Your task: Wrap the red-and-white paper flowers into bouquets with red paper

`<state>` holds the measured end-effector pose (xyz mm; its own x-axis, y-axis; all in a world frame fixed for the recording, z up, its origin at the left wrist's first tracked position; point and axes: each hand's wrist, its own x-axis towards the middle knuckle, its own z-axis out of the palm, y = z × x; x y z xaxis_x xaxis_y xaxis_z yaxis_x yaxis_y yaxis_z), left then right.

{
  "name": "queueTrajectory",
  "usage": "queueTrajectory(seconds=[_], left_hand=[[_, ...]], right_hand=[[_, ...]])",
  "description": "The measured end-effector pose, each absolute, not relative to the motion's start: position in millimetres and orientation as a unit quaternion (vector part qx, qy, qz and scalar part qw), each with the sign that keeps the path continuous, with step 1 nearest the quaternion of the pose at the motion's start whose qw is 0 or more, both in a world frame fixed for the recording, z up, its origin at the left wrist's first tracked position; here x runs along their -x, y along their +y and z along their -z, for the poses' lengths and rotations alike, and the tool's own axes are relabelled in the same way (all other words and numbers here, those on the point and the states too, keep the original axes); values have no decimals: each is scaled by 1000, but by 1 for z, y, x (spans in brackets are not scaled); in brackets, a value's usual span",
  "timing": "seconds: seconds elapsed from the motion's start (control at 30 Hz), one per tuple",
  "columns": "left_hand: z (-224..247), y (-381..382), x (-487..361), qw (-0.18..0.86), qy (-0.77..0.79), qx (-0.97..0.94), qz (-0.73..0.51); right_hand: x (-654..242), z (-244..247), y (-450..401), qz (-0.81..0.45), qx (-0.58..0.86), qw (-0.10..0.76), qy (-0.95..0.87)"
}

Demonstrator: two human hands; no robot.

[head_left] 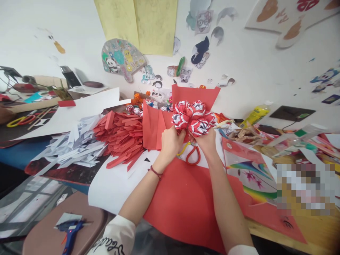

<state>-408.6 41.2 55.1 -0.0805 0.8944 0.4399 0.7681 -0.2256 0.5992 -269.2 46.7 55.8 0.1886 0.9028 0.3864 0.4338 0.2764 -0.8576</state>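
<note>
Held up over the red sheet: paper flower cluster, gripped from beneath. Left hand closed under its left side, right hand closed under the right. Blooms straight above both, equally near, scissors just below.

The folded-paper flower cluster sits at centre, held from below by the left hand and right hand. Scissors lie at 6 o'clock beneath it. The folded paper strip pile lies at 9 o'clock. The glue gun lies at 7 o'clock on a stool.
</note>
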Motion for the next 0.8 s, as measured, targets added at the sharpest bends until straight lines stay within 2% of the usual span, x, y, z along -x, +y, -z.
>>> queueTrajectory(seconds=[0.43, 0.8], left_hand=[[-60, 41, 408, 36, 608, -724, -325], [-54, 46, 406, 45, 580, -708, -400]], right_hand=[[274, -68, 42, -226, 564, 539, -583], [269, -56, 51, -330, 514, 578, -542]])
